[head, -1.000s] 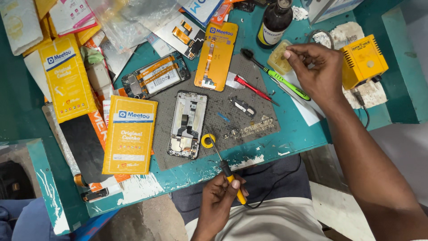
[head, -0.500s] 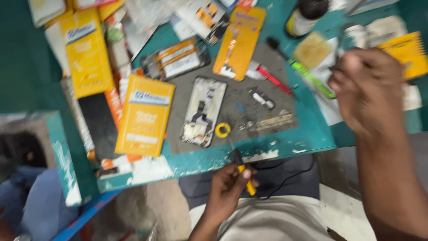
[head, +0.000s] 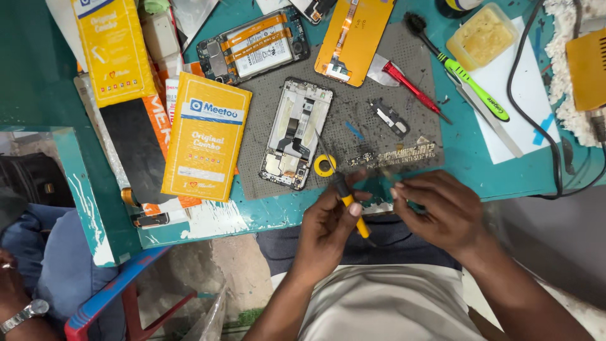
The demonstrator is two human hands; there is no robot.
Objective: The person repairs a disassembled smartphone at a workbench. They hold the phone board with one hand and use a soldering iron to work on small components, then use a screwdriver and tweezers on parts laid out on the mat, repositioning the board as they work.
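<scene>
My left hand grips a thin tool with a yellow and black handle, its tip pointing up at the grey work mat. My right hand is close beside it at the table's front edge. Its fingertips are pinched together, and I cannot tell whether they hold anything small. Just beyond the tool tip lies a yellow tape ring. To the left of the ring, an opened phone frame rests on the mat.
On the teal table: a second open phone with battery, an orange screen panel, a red-handled screwdriver, a green toothbrush, tweezers, a paste tub, yellow boxes. Another person's wrist with a watch shows lower left.
My right hand has come from the far right of the table down to the front edge, beside my left hand. The view has moved closer to the table.
</scene>
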